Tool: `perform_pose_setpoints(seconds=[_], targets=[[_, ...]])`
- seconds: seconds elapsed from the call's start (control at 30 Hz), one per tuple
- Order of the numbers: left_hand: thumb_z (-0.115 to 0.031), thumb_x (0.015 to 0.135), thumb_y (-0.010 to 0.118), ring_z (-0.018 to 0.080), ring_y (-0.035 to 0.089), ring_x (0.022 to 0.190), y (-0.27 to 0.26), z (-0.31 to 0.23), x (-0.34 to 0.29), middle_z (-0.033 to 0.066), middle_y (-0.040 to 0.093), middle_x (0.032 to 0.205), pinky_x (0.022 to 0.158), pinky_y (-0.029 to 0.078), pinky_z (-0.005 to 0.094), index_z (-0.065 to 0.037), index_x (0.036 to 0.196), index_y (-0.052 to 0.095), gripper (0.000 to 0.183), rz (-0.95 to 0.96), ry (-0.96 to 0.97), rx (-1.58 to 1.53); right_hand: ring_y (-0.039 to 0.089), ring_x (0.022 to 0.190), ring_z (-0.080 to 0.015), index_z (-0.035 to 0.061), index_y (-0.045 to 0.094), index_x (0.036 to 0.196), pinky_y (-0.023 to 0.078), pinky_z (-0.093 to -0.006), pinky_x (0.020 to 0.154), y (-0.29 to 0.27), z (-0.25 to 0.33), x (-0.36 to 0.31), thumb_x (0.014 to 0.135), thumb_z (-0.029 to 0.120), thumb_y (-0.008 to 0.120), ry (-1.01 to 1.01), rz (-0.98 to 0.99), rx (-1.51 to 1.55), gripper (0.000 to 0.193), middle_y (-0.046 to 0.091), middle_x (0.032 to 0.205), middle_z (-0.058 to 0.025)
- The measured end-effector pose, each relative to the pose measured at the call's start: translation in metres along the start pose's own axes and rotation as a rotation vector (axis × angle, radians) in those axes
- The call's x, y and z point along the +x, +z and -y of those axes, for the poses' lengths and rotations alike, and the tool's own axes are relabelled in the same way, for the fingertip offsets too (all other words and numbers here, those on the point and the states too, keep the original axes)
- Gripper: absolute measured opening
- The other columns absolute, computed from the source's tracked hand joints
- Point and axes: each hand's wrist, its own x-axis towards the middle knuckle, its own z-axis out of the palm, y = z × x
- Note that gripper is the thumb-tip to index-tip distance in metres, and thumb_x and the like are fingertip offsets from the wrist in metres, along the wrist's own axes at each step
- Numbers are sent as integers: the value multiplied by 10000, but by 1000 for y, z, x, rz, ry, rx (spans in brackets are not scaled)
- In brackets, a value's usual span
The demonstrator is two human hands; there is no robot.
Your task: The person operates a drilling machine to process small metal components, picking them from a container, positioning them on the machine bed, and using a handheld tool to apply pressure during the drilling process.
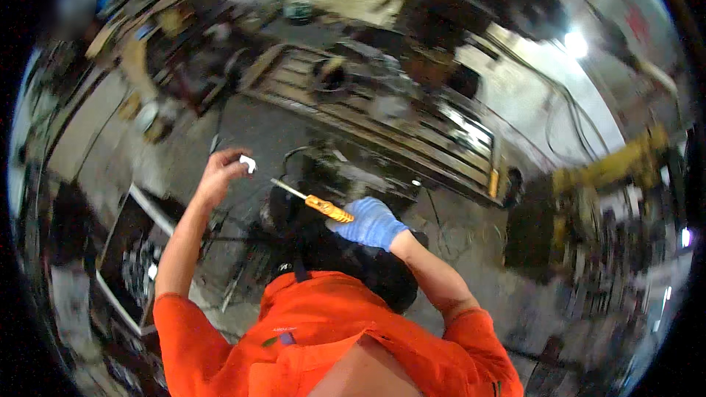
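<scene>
My left hand [219, 176] is bare and held out in front of me. Its fingers pinch a small white piece [248, 165], curved in outline, whose kind I cannot make out. A blue glove covers my right hand [369, 223], which is closed round the back end of a screwdriver [323, 207]. The yellow-orange handle sticks out of the fist. Its thin metal shaft points up and left toward my left hand, and the tip is apart from the white piece.
Ahead stands a long slotted metal machine table [353, 114] with a round part [329, 76] on it. A white-edged tray [121, 290] with small metal parts lies at my left. At the right is a yellow machine part [618, 162]. Cables cross the floor; much is blurred.
</scene>
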Motion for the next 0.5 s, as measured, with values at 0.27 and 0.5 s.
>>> perform_pose_setpoints(seconds=[0.27,0.5], targets=[[-52,676,572,156,569,743,139,11,100,121,601,905,651,457,296,13,1081,501,416,346,169,532,590,556,-303,28,641,675,461,-393,570,-31,-72,-69,697,464,595,149,-32,299,438,592,613,-180],[-74,677,595,359,545,892,256,-44,178,179,586,899,749,447,411,-16,951,510,293,324,692,904,580,615,-117,26,656,830,461,-296,594,-45,-196,-71,685,302,716,146,-766,683,317,649,695,-82]])
